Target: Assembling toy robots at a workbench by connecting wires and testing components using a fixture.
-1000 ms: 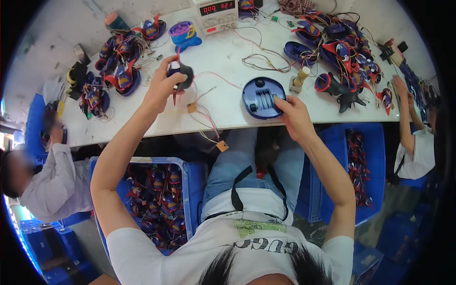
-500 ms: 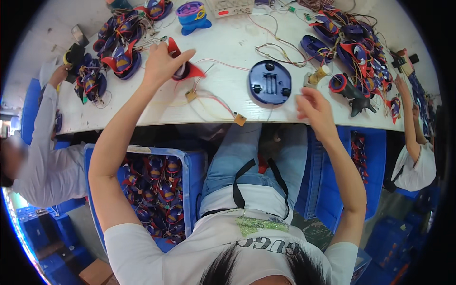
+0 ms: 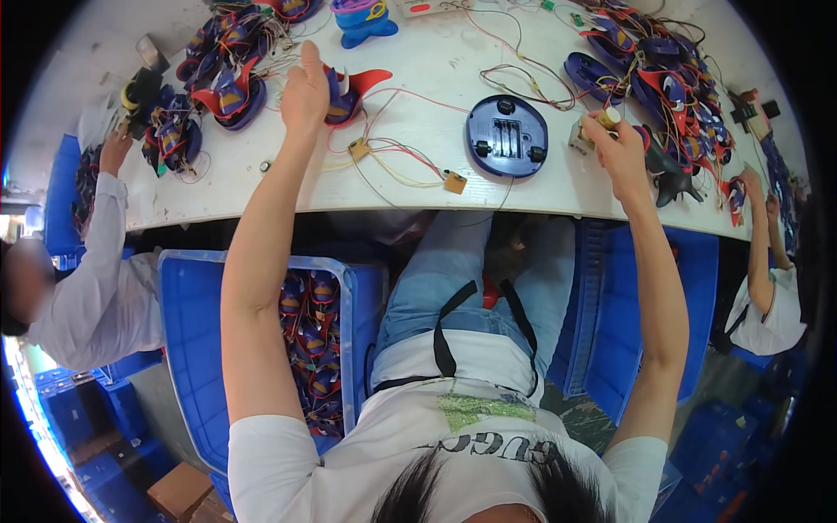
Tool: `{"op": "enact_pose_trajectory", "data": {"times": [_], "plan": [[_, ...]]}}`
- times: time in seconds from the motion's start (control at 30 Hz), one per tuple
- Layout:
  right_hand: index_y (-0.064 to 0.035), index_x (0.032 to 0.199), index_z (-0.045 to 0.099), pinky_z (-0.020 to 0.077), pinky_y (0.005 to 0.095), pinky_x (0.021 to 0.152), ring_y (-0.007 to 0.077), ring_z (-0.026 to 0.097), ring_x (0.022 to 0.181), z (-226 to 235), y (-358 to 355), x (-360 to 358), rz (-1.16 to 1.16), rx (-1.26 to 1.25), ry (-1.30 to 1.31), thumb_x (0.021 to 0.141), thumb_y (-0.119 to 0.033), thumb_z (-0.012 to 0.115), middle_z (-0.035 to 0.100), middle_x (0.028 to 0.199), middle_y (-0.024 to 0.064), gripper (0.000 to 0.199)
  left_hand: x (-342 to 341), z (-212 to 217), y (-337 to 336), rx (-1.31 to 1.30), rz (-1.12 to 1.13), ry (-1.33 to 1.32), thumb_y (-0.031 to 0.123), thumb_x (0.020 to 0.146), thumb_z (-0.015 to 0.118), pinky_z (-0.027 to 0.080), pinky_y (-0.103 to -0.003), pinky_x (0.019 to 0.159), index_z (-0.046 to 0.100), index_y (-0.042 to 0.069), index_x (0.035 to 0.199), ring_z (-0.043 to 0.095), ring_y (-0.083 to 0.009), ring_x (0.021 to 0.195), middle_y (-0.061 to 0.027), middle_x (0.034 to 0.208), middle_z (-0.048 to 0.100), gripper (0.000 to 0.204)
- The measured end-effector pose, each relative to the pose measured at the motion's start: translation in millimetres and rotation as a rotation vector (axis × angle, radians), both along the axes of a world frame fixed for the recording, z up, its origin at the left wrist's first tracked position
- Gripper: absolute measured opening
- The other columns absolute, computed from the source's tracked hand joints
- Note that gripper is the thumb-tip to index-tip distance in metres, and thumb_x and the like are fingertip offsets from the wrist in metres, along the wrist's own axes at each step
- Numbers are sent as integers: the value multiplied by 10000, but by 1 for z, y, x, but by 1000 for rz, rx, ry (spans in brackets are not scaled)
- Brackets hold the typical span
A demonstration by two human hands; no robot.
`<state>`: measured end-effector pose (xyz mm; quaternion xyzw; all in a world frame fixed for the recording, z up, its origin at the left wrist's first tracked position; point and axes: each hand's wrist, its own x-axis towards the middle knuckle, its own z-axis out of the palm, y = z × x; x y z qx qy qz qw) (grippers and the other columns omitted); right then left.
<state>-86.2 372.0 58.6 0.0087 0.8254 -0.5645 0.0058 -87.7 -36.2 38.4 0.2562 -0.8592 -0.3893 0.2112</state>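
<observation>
Blue round base (image 3: 506,137), lying with its battery bay up, sits on the white table (image 3: 261,187) between the two raised arms, and every other place is read from it. Right of the base, just beside its rim, the right hand (image 3: 615,146) is closed around a small yellowish motor part (image 3: 598,120); this hand is clearly the nearer one to the base. Left of the base and well apart from it, the left hand (image 3: 306,87) rests with fingers curled against a red-and-blue toy shell (image 3: 349,90), its grip partly hidden by the back of the hand. Between that shell and the base, thin red and yellow wires (image 3: 392,157) trail across the table to a small tan board (image 3: 454,182) near the table's front edge, just below-left of the base; these loose leads lie in the path between the left hand and the base. Beyond the base to the right, a heap of blue and red toy parts (image 3: 663,78) crowds the table. Below the table edge, left of the base, a blue crate (image 3: 187,349) holds more shells.
</observation>
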Motion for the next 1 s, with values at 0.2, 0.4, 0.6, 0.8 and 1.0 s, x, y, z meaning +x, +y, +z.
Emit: {"op": "enact_pose_trajectory", "data": {"times": [0.2, 0.4, 0.6, 0.8, 1.0], "plan": [[-20, 1026, 633, 401, 196, 488, 74, 463, 572, 12, -8, 0, -8, -189, 151, 868, -192, 669, 622, 817, 45, 235, 39, 22, 16, -36, -25, 213, 514, 923, 424, 458, -319, 699, 550, -67, 1005, 556, -224, 774, -161, 886, 586, 600], [-26, 1043, 615, 446, 194, 531, 81, 503, 626, 14, -54, 16, 267, -211, 239, 869, -110, 659, 628, 872, 43, 197, 66, 5, 111, -161, -687, 78, 309, 874, 597, 468, -327, 627, 537, 2, 1074, 577, -238, 677, -91, 731, 574, 371], [-31, 1020, 598, 436, 213, 557, 105, 508, 672, -2, -76, 24, 358, 87, 429, 850, -65, 654, 596, 889, 36, 182, 33, -9, 144, -173, -657, -34, 229, 856, 594, 456, -358, 570, 548, -1, 1023, 594, -282, 594, -120, 647, 610, 288], [-23, 979, 583, 421, 235, 590, 131, 497, 689, -5, -85, 36, 370, 363, 590, 834, -51, 653, 558, 869, 41, 163, 28, -22, 149, -152, -680, 29, 157, 832, 555, 459, -400, 569, 539, -4, 1002, 603, -333, 606, -167, 664, 623, 234], [-28, 966, 582, 407, 239, 606, 139, 481, 673, -5, -84, 23, 475, 425, 591, 826, -87, 671, 537, 876, 51, 176, 22, -31, 148, -108, -655, 51, 130, 823, 536, 461, -399, 577, 535, 8, 999, 600, -328, 611, -169, 667, 621, 214]]}}
